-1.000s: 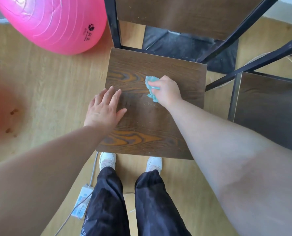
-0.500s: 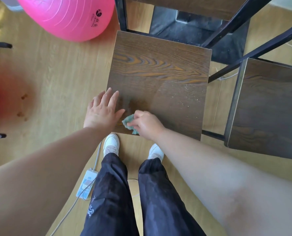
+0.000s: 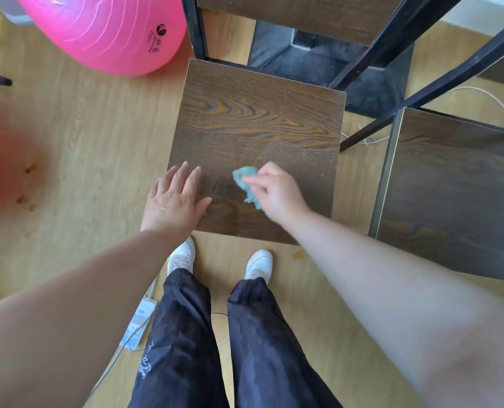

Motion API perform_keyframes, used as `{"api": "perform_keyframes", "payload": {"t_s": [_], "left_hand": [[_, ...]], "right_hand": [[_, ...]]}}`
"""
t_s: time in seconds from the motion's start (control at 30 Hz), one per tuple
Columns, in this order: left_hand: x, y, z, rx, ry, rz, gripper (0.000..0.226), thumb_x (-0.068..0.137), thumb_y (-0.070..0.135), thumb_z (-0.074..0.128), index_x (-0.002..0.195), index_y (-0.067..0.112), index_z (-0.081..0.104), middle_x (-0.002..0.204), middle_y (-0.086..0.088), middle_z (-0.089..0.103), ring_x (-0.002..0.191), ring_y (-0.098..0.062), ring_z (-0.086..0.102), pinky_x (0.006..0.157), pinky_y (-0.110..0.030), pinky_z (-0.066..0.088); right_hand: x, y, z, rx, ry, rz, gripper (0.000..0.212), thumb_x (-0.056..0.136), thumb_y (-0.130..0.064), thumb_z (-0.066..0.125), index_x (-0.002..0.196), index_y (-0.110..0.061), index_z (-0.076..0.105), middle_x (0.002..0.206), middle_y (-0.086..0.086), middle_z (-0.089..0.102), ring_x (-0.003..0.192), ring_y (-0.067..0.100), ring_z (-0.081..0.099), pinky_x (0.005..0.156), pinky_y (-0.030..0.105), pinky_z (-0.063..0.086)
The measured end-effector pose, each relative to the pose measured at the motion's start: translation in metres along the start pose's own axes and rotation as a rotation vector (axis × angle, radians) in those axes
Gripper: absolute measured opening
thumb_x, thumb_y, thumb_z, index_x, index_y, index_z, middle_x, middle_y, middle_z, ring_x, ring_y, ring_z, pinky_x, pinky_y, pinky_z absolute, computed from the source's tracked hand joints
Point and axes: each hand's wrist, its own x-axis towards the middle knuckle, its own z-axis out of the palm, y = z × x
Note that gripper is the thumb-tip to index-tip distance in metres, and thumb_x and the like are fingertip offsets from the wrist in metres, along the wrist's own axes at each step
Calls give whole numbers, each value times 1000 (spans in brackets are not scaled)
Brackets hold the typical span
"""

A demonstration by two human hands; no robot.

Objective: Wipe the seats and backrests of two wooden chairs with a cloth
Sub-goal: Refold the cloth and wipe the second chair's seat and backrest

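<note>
Head view: my right hand (image 3: 277,192), fingers bunched on the teal cloth (image 3: 246,181), has swept from the near edge of the seat (image 3: 259,113) back to its middle beside leftover pale specks (image 3: 306,154), left hand (image 3: 174,198) flat and spread on the wood, so I judge this seat unfinished.

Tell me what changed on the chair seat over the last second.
The right hand, gripping the teal cloth throughout, swept from mid-seat down to the front edge beside the left hand, and has now moved back rightward towards the speckled patch. The left hand stayed flat on the front left corner of the seat. The second chair remains untouched.
</note>
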Motion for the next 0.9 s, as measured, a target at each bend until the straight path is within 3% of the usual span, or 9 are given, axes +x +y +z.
{"api": "perform_keyframes", "payload": {"t_s": [0.1, 0.17, 0.23, 0.4, 0.57, 0.63, 0.77, 0.83, 0.9], "left_hand": [[15, 7, -6, -1, 12, 2, 66, 97, 53, 36, 153, 21, 20, 161, -4, 18, 146, -26, 14, 116, -45, 24], [26, 12, -10, -9, 25, 15, 65, 98, 52, 34, 153, 20, 20, 161, -4, 18, 146, -26, 15, 116, -45, 24], [37, 14, -11, -11, 29, 28, 64, 98, 52, 32, 153, 20, 21, 161, -5, 19, 146, -26, 15, 117, -45, 23], [57, 19, -13, 20, 12, 53, 66, 98, 53, 31, 154, 21, 17, 161, -4, 17, 147, -26, 13, 118, -44, 20], [68, 21, -17, 44, -7, 85, 65, 100, 54, 28, 154, 23, 11, 162, -2, 12, 148, -25, 9, 119, -43, 18], [68, 21, -19, 44, -11, 98, 65, 100, 53, 28, 154, 23, 11, 162, -3, 12, 148, -25, 9, 119, -43, 18], [64, 17, -23, 42, -15, 106, 65, 100, 53, 30, 154, 23, 12, 162, -3, 12, 148, -25, 9, 119, -44, 18], [59, 16, -23, 40, -19, 108, 65, 100, 52, 32, 154, 22, 13, 162, -4, 13, 148, -25, 10, 119, -45, 19], [52, 14, -21, 41, -28, 113, 65, 99, 52, 34, 154, 22, 15, 162, -4, 14, 148, -26, 11, 118, -45, 19]], "right_hand": [[40, 16, -48, -16, 101, 138, 21, 92, -11, 61, 107, -15, 75, 98, 7, 54, 88, 22, 57, 78, 26, 48], [66, 28, -73, -25, 147, 264, 22, 94, -18, 61, 113, -18, 71, 103, -2, 51, 93, 14, 55, 69, 12, 46], [90, 43, -87, -41, 191, 333, 22, 95, -21, 60, 115, -18, 69, 108, -5, 50, 96, 11, 54, 61, 7, 44], [120, 60, -90, -99, 214, 427, 25, 95, -21, 61, 119, -21, 64, 112, -6, 51, 93, 11, 51, 51, 5, 38], [122, 54, -78, -219, 125, 427, 39, 95, -20, 60, 133, -26, 55, 125, -2, 50, 102, 16, 52, 73, 19, 46], [120, 49, -75, -238, 69, 408, 37, 95, -19, 60, 131, -26, 57, 119, -2, 51, 99, 13, 50, 75, 21, 47], [102, 34, -54, -48, -17, 476, 20, 92, -28, 61, 108, -16, 62, 96, -5, 54, 78, 10, 56, 53, 19, 46], [86, 27, -37, 29, -70, 463, 22, 88, -27, 65, 98, -8, 60, 88, -2, 57, 71, 12, 58, 47, 23, 48], [66, 16, -20, 111, -99, 455, 22, 85, -24, 69, 88, -6, 57, 75, -4, 58, 59, 10, 56, 40, 19, 40]]}}
